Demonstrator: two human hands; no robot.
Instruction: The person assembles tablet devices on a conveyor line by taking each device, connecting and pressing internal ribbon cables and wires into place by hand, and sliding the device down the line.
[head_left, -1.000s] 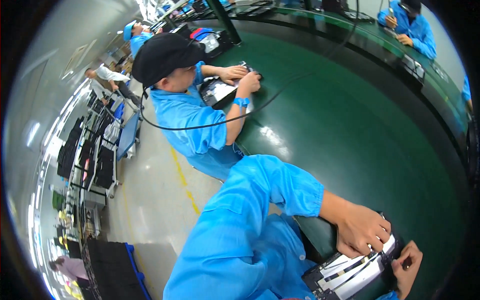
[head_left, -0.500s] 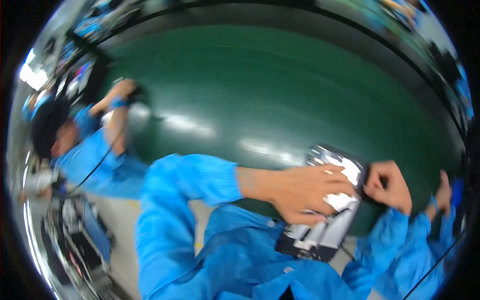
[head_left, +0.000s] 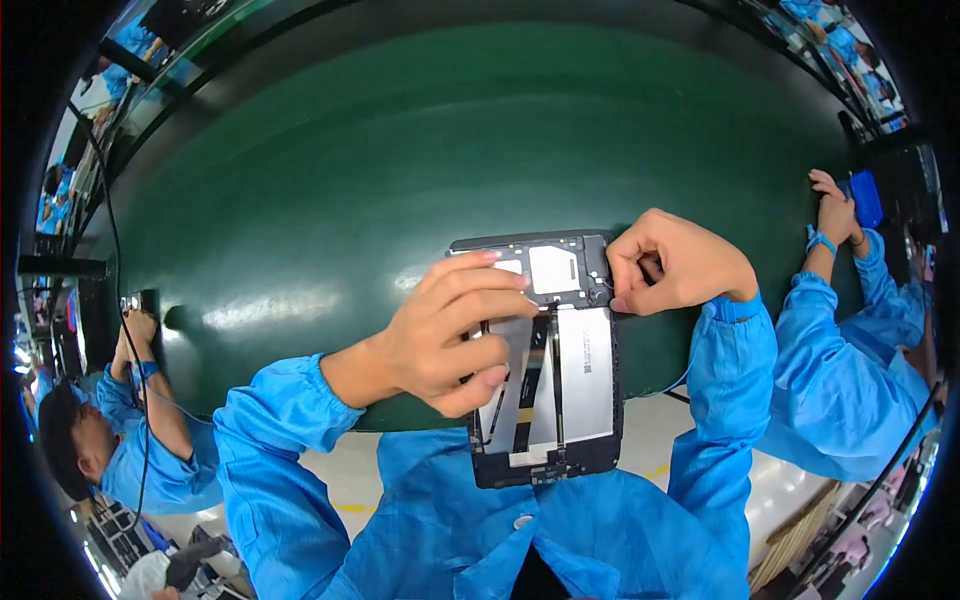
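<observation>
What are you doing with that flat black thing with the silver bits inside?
A person in blue sleeves holds an opened tablet at the edge of a green table. The left hand lies over its silver inner parts, and the right hand pinches at its upper right edge. Co-workers in blue work at either side.

An opened tablet [head_left: 545, 360] with its back cover off lies lengthwise, far end on the near edge of the green table [head_left: 420, 180], near end jutting past it. Its dark frame holds silvery plates, a thin black cable down the middle and a pale square shield at the far end.
</observation>
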